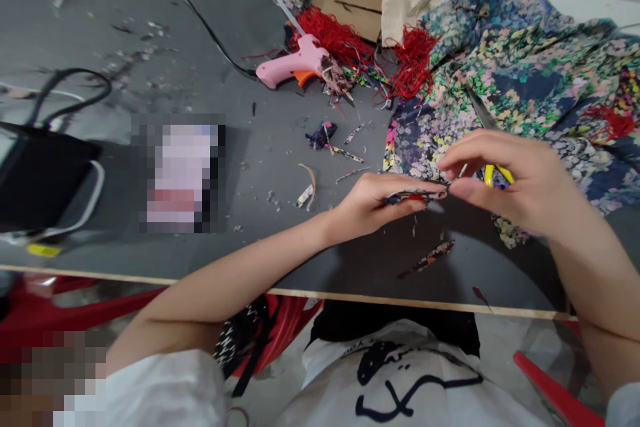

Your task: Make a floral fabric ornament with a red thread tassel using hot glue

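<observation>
My left hand (367, 203) is closed around a narrow folded strip of dark floral fabric (415, 196), with a bit of red showing along it. Just right of the strip's tip, my right hand (520, 180) has its thumb and forefinger apart, with no cloth seen between them. Behind that hand, scissors with yellow handles (489, 175) show partly between the fingers. They appear to lie on the floral cloth (530, 80), a dark grey blade pointing away. Below my hands, a thin floral scrap (430, 259) lies on the table.
A pink glue gun (295, 61) with a black cord lies beside red thread (335, 37) and cardboard (360, 7). Further left are a blurred-out phone (180, 173) and a black bag (45, 173). Small scraps (323, 135) dot the grey table (270, 233).
</observation>
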`<state>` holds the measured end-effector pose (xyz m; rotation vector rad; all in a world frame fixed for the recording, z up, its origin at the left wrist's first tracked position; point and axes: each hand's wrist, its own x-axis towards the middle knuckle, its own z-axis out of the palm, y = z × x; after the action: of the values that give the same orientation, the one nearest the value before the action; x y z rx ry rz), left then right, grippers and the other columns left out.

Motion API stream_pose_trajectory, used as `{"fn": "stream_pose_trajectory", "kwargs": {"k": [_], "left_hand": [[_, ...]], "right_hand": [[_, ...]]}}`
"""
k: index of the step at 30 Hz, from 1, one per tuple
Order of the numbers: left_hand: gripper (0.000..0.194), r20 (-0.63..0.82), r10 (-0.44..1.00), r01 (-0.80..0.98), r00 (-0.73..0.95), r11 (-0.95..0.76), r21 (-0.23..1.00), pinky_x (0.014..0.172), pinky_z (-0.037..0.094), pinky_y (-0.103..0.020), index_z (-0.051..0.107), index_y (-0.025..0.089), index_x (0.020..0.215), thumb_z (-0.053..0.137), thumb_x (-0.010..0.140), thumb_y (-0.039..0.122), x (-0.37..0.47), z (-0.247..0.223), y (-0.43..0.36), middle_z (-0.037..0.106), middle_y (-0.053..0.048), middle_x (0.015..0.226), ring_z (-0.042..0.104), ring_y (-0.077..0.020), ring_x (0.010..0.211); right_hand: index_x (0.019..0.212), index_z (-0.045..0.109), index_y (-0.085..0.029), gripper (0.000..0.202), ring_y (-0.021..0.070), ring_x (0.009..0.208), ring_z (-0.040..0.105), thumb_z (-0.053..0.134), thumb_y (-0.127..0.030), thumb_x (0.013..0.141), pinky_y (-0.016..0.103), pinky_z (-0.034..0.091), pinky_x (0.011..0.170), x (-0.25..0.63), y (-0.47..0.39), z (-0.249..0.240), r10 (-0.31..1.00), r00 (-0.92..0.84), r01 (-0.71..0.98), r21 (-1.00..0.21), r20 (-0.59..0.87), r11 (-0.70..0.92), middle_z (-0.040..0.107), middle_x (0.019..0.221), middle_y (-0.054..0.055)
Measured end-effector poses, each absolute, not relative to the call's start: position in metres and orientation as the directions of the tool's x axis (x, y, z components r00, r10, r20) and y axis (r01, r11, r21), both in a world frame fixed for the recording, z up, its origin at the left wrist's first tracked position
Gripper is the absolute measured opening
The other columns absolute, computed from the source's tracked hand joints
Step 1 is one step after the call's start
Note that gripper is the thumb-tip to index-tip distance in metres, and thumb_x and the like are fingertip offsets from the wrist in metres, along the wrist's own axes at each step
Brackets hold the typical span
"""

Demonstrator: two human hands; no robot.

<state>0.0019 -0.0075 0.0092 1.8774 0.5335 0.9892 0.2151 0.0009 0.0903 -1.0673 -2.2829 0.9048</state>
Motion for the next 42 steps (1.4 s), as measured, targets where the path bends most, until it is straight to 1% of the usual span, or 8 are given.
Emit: {"fn": "stream_pose_trajectory", "kwargs": {"k": [7,14,17,21,24,30,37,42], "left_hand": [[0.035,0.411,0.705,0.036,0.578,-0.525,0.850,0.064,0.053,-0.017,0.067,0.013,0.076,0.055,0.089,0.043,0.002,0.012,-0.007,0.071,-0.005,0.070,0.067,-0.0110,0.065],[0.031,0.420,0.697,0.016,0.581,-0.526,0.851,0.075,0.055,-0.019,0.071,0.015,0.088,0.054,0.091,0.041,0.001,0.009,-0.006,0.076,-0.007,0.086,0.072,-0.0136,0.081],[0.027,0.407,0.693,-0.034,0.595,-0.484,0.875,0.086,0.055,-0.020,0.071,0.019,0.100,0.053,0.092,0.037,0.001,0.008,-0.006,0.075,-0.007,0.100,0.071,-0.0144,0.095],[0.030,0.342,0.714,-0.068,0.611,-0.382,0.922,0.087,0.055,-0.021,0.070,0.020,0.109,0.054,0.091,0.038,0.001,0.008,-0.007,0.074,-0.007,0.105,0.071,-0.0151,0.098],[0.034,0.280,0.738,-0.058,0.615,-0.311,0.949,0.083,0.056,-0.020,0.068,0.019,0.112,0.054,0.091,0.041,0.000,0.009,-0.008,0.074,-0.007,0.105,0.072,-0.0147,0.092],[0.041,0.105,0.803,0.003,0.587,-0.133,0.991,0.084,0.057,-0.024,0.073,0.017,0.101,0.055,0.088,0.051,0.002,0.011,-0.011,0.075,-0.007,0.099,0.072,-0.0181,0.092],[0.045,-0.062,0.903,-0.106,0.425,0.118,0.987,0.087,0.059,-0.034,0.072,0.015,0.095,0.058,0.084,0.056,0.009,-0.004,-0.011,0.076,-0.007,0.094,0.071,-0.0226,0.094],[0.042,-0.069,0.869,-0.132,0.489,0.152,0.980,0.080,0.061,-0.032,0.073,0.015,0.090,0.060,0.083,0.054,0.007,-0.006,-0.008,0.076,-0.006,0.087,0.073,-0.0203,0.081]], "right_hand": [[0.069,0.057,-0.018,0.020,0.0087,0.060,0.048,0.054,-0.025,0.088,0.022,0.038,0.054,0.188,-0.001,0.071,0.801,-0.591,0.382,-0.841,0.096,0.383,0.053,0.067,-0.002],[0.077,0.058,-0.018,0.022,0.0079,0.055,0.048,0.053,-0.036,0.089,0.021,0.037,0.051,0.198,0.004,0.071,0.830,-0.554,0.394,-0.899,-0.067,0.191,0.054,0.065,-0.003],[0.092,0.062,-0.020,0.023,0.0145,0.071,0.059,0.049,-0.040,0.091,0.027,0.046,0.064,0.224,0.000,0.070,0.886,-0.464,0.583,-0.762,-0.027,0.282,0.065,0.084,0.003],[0.117,0.057,-0.019,0.039,0.0309,0.089,0.062,0.045,-0.045,0.091,0.044,0.048,0.075,0.277,-0.010,0.059,0.970,-0.219,0.959,-0.207,-0.108,0.194,0.063,0.110,0.015],[0.133,0.044,-0.011,0.055,0.0381,0.092,0.061,0.045,-0.045,0.089,0.046,0.047,0.070,0.303,-0.018,0.048,0.962,-0.176,0.984,-0.013,-0.207,0.177,0.059,0.111,0.024],[0.144,0.032,-0.017,0.071,0.0275,0.075,0.061,0.051,-0.044,0.082,0.035,0.039,0.056,0.299,-0.006,0.040,0.955,-0.106,0.989,0.066,-0.278,0.129,0.061,0.114,0.021],[0.128,0.044,-0.018,0.065,0.0238,0.062,0.056,0.058,-0.047,0.072,0.029,0.028,0.051,0.286,0.011,0.041,0.944,-0.011,0.988,0.140,-0.329,0.060,0.066,0.087,0.013],[0.120,0.049,-0.019,0.054,0.0227,0.060,0.057,0.059,-0.045,0.074,0.029,0.033,0.052,0.298,0.007,0.038,0.960,-0.007,0.999,0.038,-0.281,0.018,0.066,0.079,0.011]]}}
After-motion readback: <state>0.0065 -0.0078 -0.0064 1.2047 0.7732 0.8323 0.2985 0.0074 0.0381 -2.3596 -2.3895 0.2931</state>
